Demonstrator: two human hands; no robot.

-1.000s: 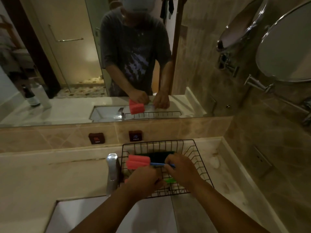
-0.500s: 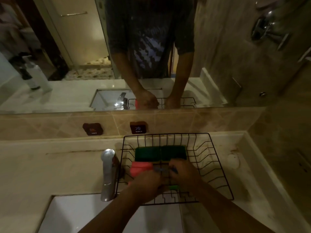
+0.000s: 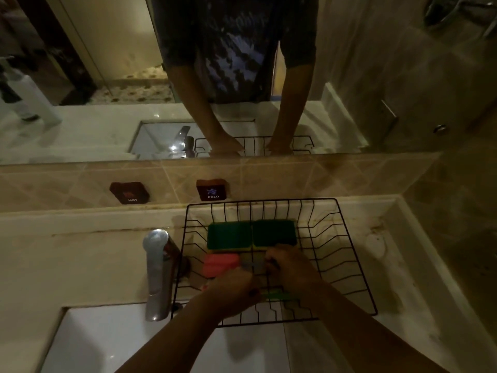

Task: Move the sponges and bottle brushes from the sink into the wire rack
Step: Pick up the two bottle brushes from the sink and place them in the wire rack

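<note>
Holding a red brush [image 3: 221, 265] in the rack [image 3: 347, 254]: both hands [image 3: 234, 292] [image 3: 289, 267] closed on it | two green sponges [image 3: 251, 235] behind | wall labels HOT [image 3: 129, 193], COLD [image 3: 212, 190]

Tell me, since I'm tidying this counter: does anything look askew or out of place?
Yes: the black wire rack juts past the counter edge over the white sink. Inside, the two green scouring sponges lie neatly side by side.

Left hand [image 3: 231, 292] hides brush handle (grip unclear).
</note>
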